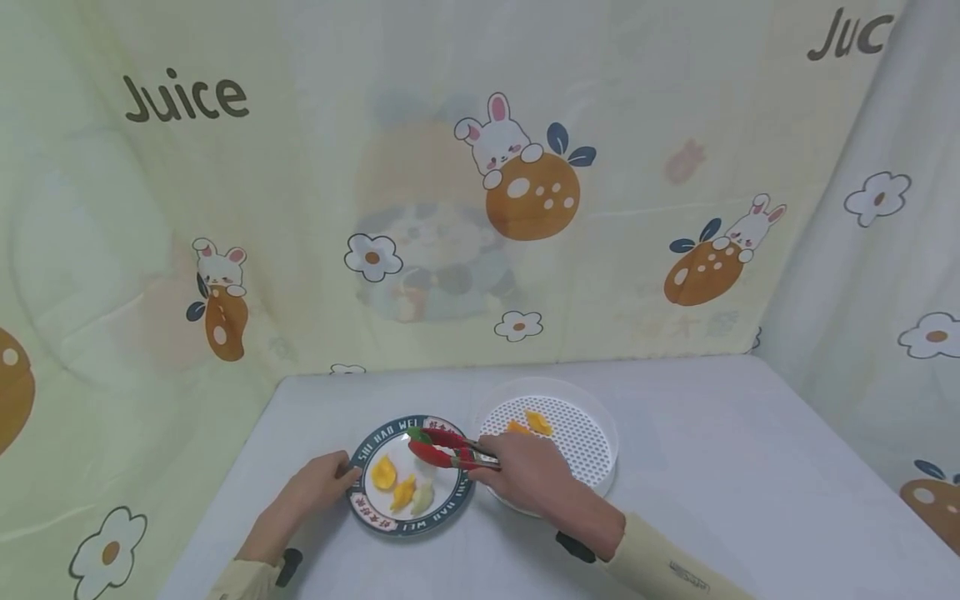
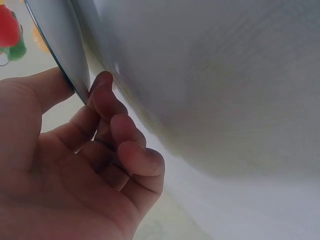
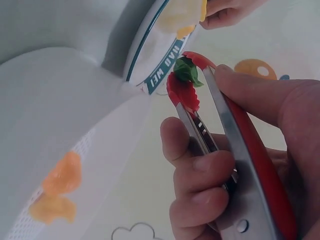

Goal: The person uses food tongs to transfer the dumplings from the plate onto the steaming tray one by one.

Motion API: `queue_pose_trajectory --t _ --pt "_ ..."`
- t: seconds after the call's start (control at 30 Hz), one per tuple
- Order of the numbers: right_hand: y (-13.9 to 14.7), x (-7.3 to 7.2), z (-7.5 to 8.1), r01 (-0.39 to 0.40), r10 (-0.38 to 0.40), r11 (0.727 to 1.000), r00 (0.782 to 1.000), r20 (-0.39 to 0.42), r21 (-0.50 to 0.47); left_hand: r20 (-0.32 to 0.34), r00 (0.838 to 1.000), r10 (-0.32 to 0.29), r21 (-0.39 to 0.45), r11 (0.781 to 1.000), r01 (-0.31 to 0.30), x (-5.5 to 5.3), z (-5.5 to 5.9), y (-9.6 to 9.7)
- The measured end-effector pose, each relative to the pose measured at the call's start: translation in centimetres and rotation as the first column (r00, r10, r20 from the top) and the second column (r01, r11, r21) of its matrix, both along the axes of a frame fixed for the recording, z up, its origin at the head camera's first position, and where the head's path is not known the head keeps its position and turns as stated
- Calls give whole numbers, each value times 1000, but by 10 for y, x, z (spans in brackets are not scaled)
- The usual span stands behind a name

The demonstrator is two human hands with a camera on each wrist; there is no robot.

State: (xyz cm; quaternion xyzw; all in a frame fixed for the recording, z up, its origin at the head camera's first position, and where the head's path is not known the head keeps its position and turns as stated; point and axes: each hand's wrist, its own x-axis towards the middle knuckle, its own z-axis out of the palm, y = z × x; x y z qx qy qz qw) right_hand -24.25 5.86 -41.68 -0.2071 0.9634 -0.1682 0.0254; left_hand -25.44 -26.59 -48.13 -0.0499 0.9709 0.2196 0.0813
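Between red tongs [image 3: 250, 170], a crinkled green piece [image 3: 188, 73]

"Juice" and "Juc" on curtain [image 1: 450, 183], "SHI HAO WEI" and Chinese characters on plate rim [image 1: 409, 528]

Tabletop [image 1: 697, 458] free right of the tray [image 1: 581, 442]; plate [image 1: 420, 525] blocks its left.

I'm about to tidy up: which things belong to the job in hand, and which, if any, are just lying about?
In the job, apparently:
red tongs, in the right hand
green piece between their tips
plate, held by the left hand
yellow pieces
pale piece
perforated tray

Just background:
printed curtain
table
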Motion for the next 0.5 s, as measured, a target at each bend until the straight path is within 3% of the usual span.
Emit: queue_pose_trajectory --t 0.3,0.5 --pt "28 7 3 46 -48 998 998 -35 -37 18 1000 9 0 1000 -9 2 3 1" --pt "47 10 8 133 -133 990 991 4 -42 27 1000 9 -11 1000 -9 2 5 3"
